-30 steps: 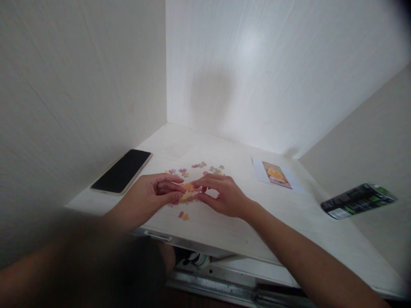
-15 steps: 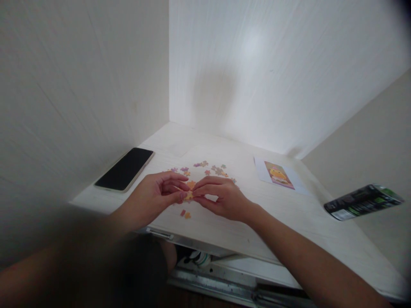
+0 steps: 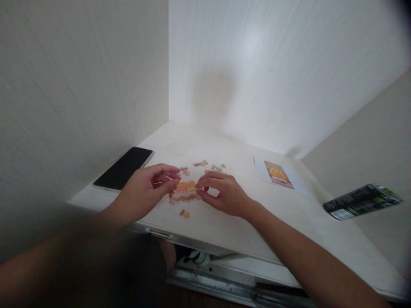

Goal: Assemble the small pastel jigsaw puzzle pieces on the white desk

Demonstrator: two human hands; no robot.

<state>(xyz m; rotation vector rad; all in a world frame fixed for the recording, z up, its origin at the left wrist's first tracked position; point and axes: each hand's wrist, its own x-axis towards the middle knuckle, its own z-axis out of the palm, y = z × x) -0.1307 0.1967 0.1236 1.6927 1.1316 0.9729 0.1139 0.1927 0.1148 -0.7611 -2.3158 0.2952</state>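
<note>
Between my hands a partly joined jigsaw puzzle [image 3: 186,194] lies flat on the white table, orange and yellow above with a pinkish-brown lower edge. My left hand [image 3: 149,186] is at its left side, fingers curved and apart from the thumb, the thumb tip close to the upper left edge. At the right edge my right hand [image 3: 224,192] has its thumb and fingertips pinched together on a puzzle piece, mostly hidden by the fingers. Just below the joined part lie a loose red piece [image 3: 182,212] and a yellow-orange piece [image 3: 187,215].
More loose puzzle pieces [image 3: 204,163] are scattered behind my hands. A phone [image 3: 125,168] lies at the left wall. On the right are a paper with a printed yellow picture [image 3: 278,175] and a dark can-like container [image 3: 361,202]. An open drawer [image 3: 224,273] sits below the table's front edge.
My hands have moved apart, the left one to the left and the right one slightly to the right. The joined puzzle between them now shows.
</note>
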